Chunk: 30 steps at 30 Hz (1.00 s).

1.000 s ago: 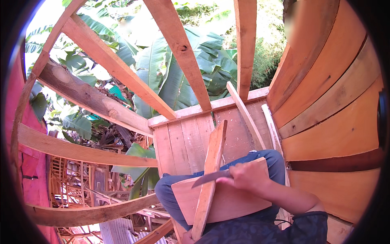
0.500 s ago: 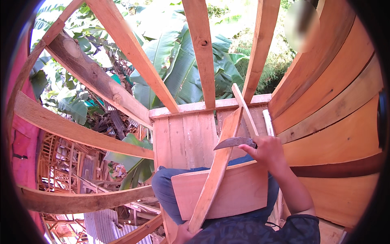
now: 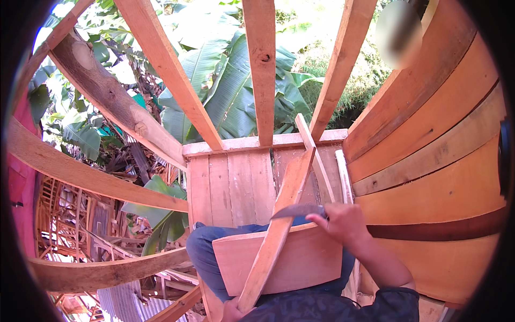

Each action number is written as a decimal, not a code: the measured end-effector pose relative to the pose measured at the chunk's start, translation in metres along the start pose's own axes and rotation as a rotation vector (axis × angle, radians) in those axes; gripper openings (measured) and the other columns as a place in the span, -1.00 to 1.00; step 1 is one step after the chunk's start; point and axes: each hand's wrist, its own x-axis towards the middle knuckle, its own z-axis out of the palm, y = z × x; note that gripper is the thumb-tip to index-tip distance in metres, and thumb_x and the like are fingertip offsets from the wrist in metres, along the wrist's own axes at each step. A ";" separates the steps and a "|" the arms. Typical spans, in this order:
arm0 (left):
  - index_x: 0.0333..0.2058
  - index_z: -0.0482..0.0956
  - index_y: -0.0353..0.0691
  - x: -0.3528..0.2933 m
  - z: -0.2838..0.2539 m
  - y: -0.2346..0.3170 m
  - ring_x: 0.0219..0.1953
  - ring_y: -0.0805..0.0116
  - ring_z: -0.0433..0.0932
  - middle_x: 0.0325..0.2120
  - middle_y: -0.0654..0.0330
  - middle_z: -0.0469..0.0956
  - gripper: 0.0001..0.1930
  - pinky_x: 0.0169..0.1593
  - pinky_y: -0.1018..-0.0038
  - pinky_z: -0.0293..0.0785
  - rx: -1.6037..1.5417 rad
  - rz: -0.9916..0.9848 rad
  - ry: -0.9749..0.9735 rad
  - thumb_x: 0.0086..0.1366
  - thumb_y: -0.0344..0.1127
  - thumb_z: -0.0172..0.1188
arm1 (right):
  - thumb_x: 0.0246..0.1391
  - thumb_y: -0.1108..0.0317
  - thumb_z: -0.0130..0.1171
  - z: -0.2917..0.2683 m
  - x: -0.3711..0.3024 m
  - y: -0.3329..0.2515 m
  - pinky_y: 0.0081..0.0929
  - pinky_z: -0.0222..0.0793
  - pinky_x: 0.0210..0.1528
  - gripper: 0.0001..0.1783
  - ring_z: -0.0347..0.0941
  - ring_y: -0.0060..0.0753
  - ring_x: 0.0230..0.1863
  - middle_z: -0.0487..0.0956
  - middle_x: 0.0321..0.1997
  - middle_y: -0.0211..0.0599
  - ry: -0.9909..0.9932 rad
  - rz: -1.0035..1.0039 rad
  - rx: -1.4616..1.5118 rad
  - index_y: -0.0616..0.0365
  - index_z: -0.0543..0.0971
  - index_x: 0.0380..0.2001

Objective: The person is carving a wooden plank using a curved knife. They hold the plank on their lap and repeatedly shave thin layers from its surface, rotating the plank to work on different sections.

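The right hand (image 3: 343, 222) grips the knife (image 3: 296, 211), the left hand (image 3: 232, 311) one end of the stick (image 3: 271, 241) slanting across the board (image 3: 311, 260); should the stick roll, the knife could skid into a leg (image 3: 205, 255)

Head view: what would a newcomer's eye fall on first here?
Probably the curved knife in the right hand, crossing a long wooden strip near the middle. The left hand holds the strip's lower end near the bottom edge, and a broad board lies across the lap. At the top, large green leaves show between bare wooden beams.
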 end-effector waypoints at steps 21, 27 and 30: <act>-0.27 0.59 -0.35 0.004 0.000 -0.001 -0.33 0.49 0.58 -0.44 0.13 0.63 -0.46 -0.20 0.45 0.48 -0.007 0.012 0.001 -0.12 -0.04 0.49 | 0.04 -0.19 0.13 0.019 0.003 0.011 -0.37 0.27 -0.69 -0.41 0.42 -0.23 -0.73 0.41 -0.77 -0.23 0.049 -0.021 0.094 0.08 0.38 -0.77; -0.29 0.61 -0.35 0.000 -0.001 -0.006 -0.34 0.51 0.58 -0.44 0.14 0.64 -0.47 -0.20 0.45 0.49 -0.001 0.009 0.012 -0.13 -0.05 0.50 | 0.04 -0.09 0.19 0.006 -0.002 -0.004 -0.30 0.32 -0.61 -0.48 0.43 -0.08 -0.66 0.42 -0.71 -0.11 -0.111 -0.153 -0.004 0.14 0.42 -0.69; -0.29 0.61 -0.35 0.003 -0.001 -0.003 -0.34 0.52 0.58 -0.45 0.14 0.64 -0.48 -0.20 0.46 0.49 -0.003 0.020 0.007 -0.14 -0.05 0.50 | 0.01 -0.08 0.22 -0.009 0.022 0.034 -0.30 0.33 -0.61 -0.50 0.42 -0.08 -0.66 0.42 -0.71 -0.14 -0.009 0.016 0.011 0.13 0.42 -0.68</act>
